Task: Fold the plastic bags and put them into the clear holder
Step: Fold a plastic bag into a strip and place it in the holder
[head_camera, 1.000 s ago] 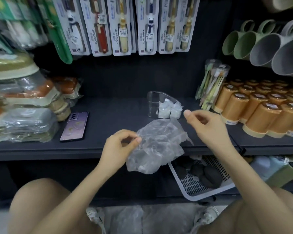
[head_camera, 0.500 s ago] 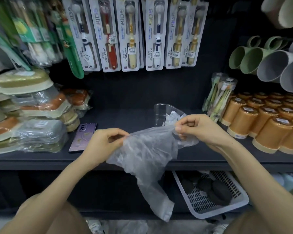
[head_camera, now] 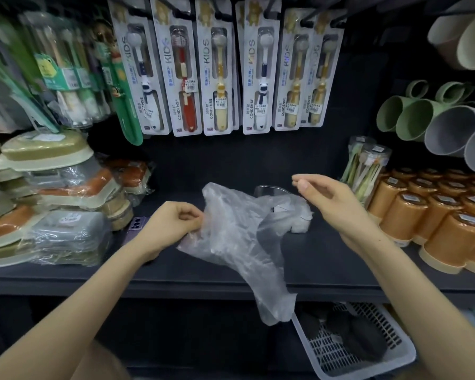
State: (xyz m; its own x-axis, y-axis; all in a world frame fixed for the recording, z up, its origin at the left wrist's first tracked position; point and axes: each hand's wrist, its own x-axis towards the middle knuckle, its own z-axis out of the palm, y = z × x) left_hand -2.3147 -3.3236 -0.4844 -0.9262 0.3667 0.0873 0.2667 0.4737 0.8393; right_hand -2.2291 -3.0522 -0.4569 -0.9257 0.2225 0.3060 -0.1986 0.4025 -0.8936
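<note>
Shop — price-tagged kids' toothbrushes [head_camera: 220,78] on hooks, stacked orange cups [head_camera: 433,215], mugs [head_camera: 422,122] on dark shelving [head_camera: 176,281]

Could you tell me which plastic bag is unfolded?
The plastic bag the left hand pinches, hanging loose; the others are small folded bundles behind it.

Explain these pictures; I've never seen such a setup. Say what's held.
No machine here: a person's two bare hands, filmed by a camera worn on the head, looking down at a dark shop shelf. The left hand grips a crumpled clear plastic bag, which droops over the shelf edge. The right hand hovers beside it; whether it pinches anything is unclear. Behind the bag stands the clear holder with folded bags. A phone lies by the left hand; orange cups stand right.
</note>
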